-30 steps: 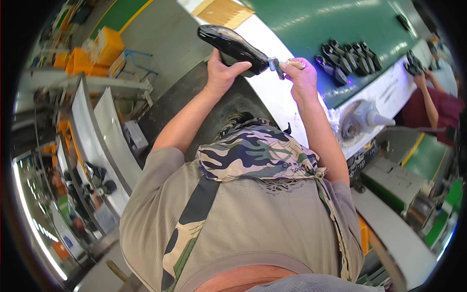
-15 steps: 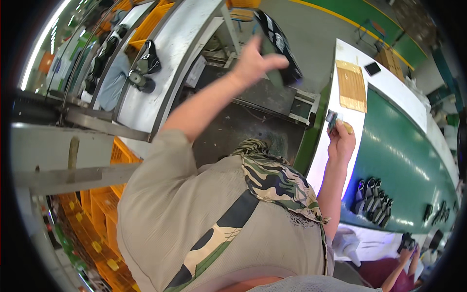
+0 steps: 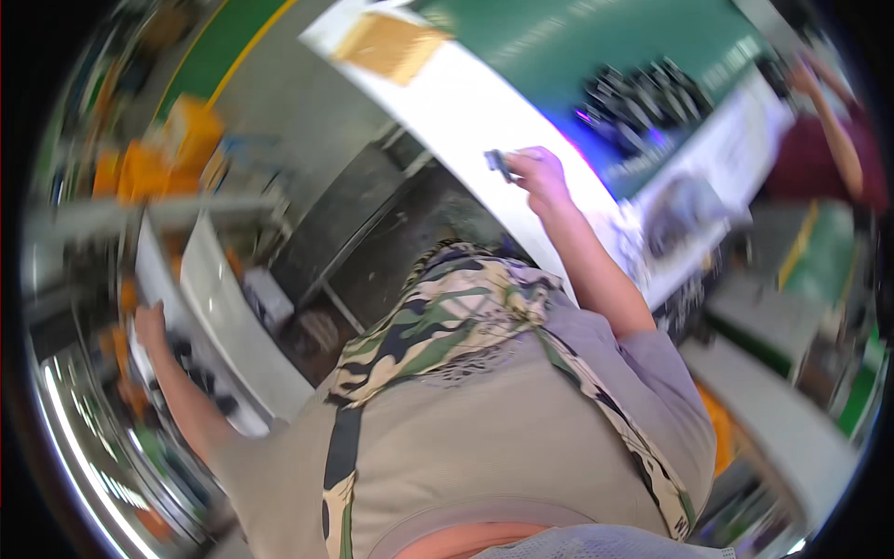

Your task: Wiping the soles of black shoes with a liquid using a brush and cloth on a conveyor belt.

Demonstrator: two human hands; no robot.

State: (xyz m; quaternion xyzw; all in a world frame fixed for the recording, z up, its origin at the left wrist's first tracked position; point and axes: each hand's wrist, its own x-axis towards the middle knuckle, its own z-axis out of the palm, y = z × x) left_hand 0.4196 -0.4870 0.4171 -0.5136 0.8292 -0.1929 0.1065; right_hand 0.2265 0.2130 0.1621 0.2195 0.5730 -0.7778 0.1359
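My left arm stretches far to the left, and my left hand (image 3: 151, 326) is beside a pale rack panel (image 3: 219, 307). Motion smears its fingers; I see no shoe in it. Dark shoes (image 3: 200, 377), blurred, sit on the rack near my left forearm. Over the white edge of the workbench (image 3: 466, 93), my right hand (image 3: 540, 175) is closed around a small brush-like tool (image 3: 499, 165). Its dark grey end sticks out to the left of my fingers, while the rest is hidden in my grip. Several black shoe pieces (image 3: 643, 102) stand on the bench's green surface (image 3: 521, 37).
Brown cardboard (image 3: 389, 47) lies on the bench's far end. Orange crates (image 3: 154, 158) stand at the far left. A dark low platform (image 3: 345, 219) is in front of me. Another person's arm (image 3: 833, 130) reaches over the bench at right.
My view has turned, so the bench now crosses the top middle. My left hand has swung away to the left; the glossy black shoe beside it is out of sight. My right hand keeps the tool.
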